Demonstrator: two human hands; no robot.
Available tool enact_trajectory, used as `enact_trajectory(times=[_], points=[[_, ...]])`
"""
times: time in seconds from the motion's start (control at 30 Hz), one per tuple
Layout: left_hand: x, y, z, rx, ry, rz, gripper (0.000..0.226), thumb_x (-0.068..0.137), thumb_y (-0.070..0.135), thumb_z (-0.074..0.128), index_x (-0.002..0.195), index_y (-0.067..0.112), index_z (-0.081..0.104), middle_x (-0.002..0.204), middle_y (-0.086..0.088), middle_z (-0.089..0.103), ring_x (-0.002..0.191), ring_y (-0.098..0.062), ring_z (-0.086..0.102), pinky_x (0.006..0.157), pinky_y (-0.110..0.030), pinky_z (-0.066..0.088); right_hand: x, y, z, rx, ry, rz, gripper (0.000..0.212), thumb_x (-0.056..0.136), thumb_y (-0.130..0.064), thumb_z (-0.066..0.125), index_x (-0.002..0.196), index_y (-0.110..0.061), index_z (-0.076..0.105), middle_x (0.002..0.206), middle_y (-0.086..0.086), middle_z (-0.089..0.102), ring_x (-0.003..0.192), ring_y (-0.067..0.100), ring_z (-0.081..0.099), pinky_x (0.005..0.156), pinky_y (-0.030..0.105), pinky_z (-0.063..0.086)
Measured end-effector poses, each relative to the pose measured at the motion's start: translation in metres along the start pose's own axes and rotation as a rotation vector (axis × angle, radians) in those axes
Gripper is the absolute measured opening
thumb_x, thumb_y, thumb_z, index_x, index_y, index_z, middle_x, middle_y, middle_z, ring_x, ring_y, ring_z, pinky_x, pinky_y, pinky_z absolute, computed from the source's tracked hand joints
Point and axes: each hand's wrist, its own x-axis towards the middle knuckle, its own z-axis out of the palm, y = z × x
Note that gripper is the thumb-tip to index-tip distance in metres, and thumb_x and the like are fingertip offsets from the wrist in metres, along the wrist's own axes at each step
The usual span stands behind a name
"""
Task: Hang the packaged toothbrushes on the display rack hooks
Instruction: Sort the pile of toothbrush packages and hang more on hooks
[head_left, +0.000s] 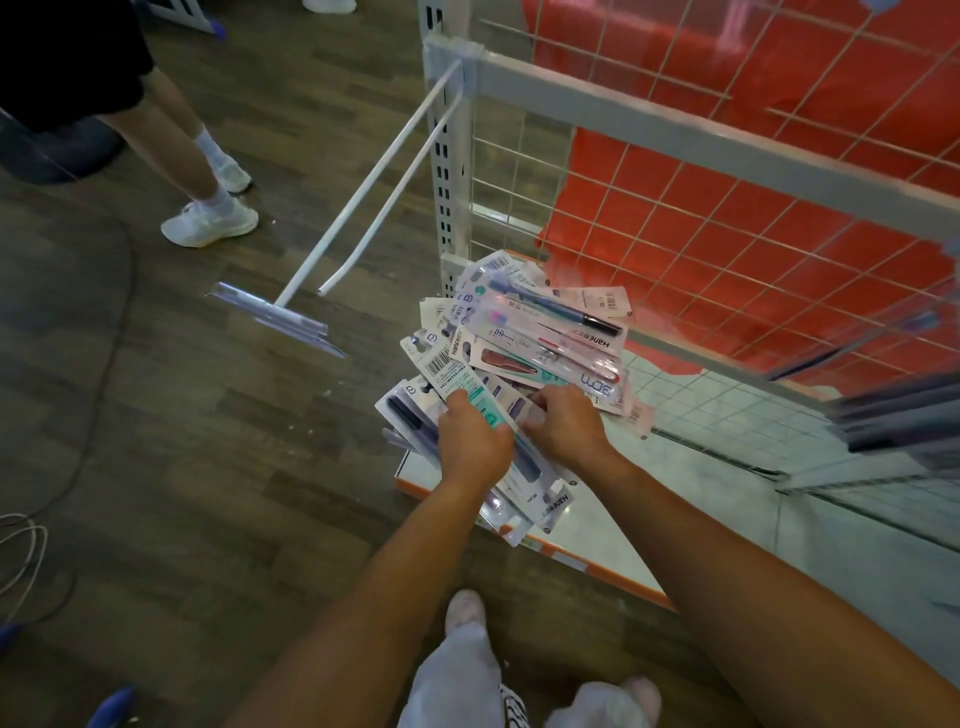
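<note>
Feet: the person's two pale slippers (602, 699) and light trouser legs stand on the dark wood-plank floor (208, 441), just short of the white, orange-edged base shelf (613, 540) of the rack.
Left hand (474, 441): fingers curled over the near-left part of the heap on the base shelf, gripping a teal-and-white carded pack (480, 400) that has a barcode at its far end.
Right hand (563, 423): just beside the left hand, knuckles up, fingers bent down into the same heap; it pinches the edge of a clear pack, but which one I cannot tell.
Packaged toothbrushes (535, 338): a loose, fanned heap of clear blister packs with white cards, lying on the left end of the base shelf, some overhanging its edge; the top pack holds a dark blue brush.
Hook: a long white double-wire display hook (374, 192) juts out from the rack's top crossbar, above and left of the base shelf, bare of packs; a clear plastic label holder (283, 322) sits at its tip.
Rack: white perforated upright (447, 171) and white wire grid back panel (675, 208) rise behind the base shelf, with red sheeting (779, 130) beyond the grid.
Right edge: blurred dark packs (904, 410) hang above the shelf's far right.
Bystander: bare legs in white sneakers (210, 221), well left of the base shelf.
</note>
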Motion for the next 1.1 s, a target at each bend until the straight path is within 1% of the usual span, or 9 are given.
enact_trajectory(times=[0.1,0.2,0.3,0.47,0.6,0.73,0.83,0.97,1.1], points=[[0.0,0.0,-0.002,0.008,-0.007,-0.003,0.053,0.09,0.011,0.062,0.135,0.012,0.034,0.134,-0.013,0.05,0.121,-0.03,0.054,0.086,-0.036,0.054,-0.002,-0.004,-0.004,0.008,-0.041,-0.029,0.013,0.088,-0.027,0.064,0.085,-0.018,0.056,0.097,0.003,0.068,0.065,0.007,0.055,0.056,0.018,0.043],[-0.003,0.002,-0.003,0.0,-0.012,-0.013,0.051,0.09,0.011,0.062,0.134,0.014,0.035,0.135,-0.012,0.048,0.122,-0.029,0.053,0.087,-0.036,0.054,-0.006,-0.007,-0.003,0.033,-0.078,-0.028,0.023,0.086,-0.033,0.067,0.09,-0.023,0.047,0.105,0.002,0.066,0.082,0.015,0.063,0.072,0.027,0.055],[-0.005,0.002,-0.005,0.01,-0.017,0.0,0.05,0.09,0.011,0.063,0.133,0.013,0.037,0.135,-0.011,0.049,0.123,-0.028,0.053,0.086,-0.033,0.054,-0.008,-0.009,-0.002,0.035,-0.087,-0.014,0.033,0.082,-0.033,0.072,0.097,-0.024,0.044,0.115,0.003,0.064,0.097,0.02,0.064,0.08,0.032,0.054],[-0.006,0.002,-0.012,-0.023,-0.051,-0.007,0.051,0.091,0.011,0.062,0.135,0.014,0.037,0.136,-0.011,0.049,0.123,-0.027,0.053,0.087,-0.036,0.054,-0.009,-0.008,-0.006,0.023,-0.088,-0.028,0.03,0.082,-0.026,0.072,0.106,-0.022,0.054,0.116,0.003,0.065,0.098,0.021,0.065,0.078,0.031,0.055],[-0.008,-0.001,-0.013,-0.036,-0.068,-0.007,0.049,0.091,0.012,0.061,0.134,0.014,0.039,0.136,-0.009,0.05,0.124,-0.026,0.053,0.089,-0.036,0.054,-0.008,-0.01,-0.009,0.018,-0.079,-0.022,0.027,0.081,-0.028,0.073,0.1,-0.024,0.054,0.112,0.002,0.066,0.096,0.02,0.066,0.08,0.035,0.058],[-0.009,-0.004,-0.012,-0.039,-0.036,0.022,0.048,0.09,0.012,0.062,0.133,0.013,0.042,0.136,-0.008,0.049,0.124,-0.027,0.052,0.088,-0.037,0.055,-0.01,-0.012,-0.015,0.037,-0.099,-0.028,0.024,0.081,-0.027,0.073,0.095,-0.025,0.053,0.112,0.003,0.066,0.095,0.022,0.066,0.075,0.03,0.056],[-0.01,-0.007,-0.012,-0.032,0.017,0.045,0.046,0.09,0.01,0.062,0.132,0.016,0.044,0.134,-0.007,0.048,0.124,-0.027,0.052,0.084,-0.037,0.058,-0.014,-0.012,-0.023,0.061,-0.159,-0.024,0.021,0.084,-0.022,0.07,0.095,-0.025,0.053,0.113,0.001,0.066,0.083,0.018,0.063,0.068,0.029,0.053],[-0.016,-0.013,-0.015,0.114,0.068,0.221,0.052,0.082,0.004,0.07,0.127,0.025,0.053,0.128,0.001,0.056,0.12,-0.023,0.052,0.088,-0.038,0.056,-0.019,-0.009,-0.036,0.132,-0.24,0.014,0.028,0.083,-0.016,0.069,0.11,-0.023,0.063,0.114,0.003,0.065,0.075,0.015,0.059,0.054,0.023,0.041],[-0.026,-0.015,-0.021,0.351,0.08,0.409,0.053,0.081,0.019,0.074,0.13,0.028,0.057,0.141,0.009,0.05,0.128,-0.02,0.041,0.102,-0.032,0.04,-0.023,-0.004,-0.046,0.253,-0.29,0.08,0.017,0.081,-0.016,0.071,0.09,-0.028,0.063,0.108,0.005,0.068,0.085,0.023,0.067,0.073,0.036,0.055]])
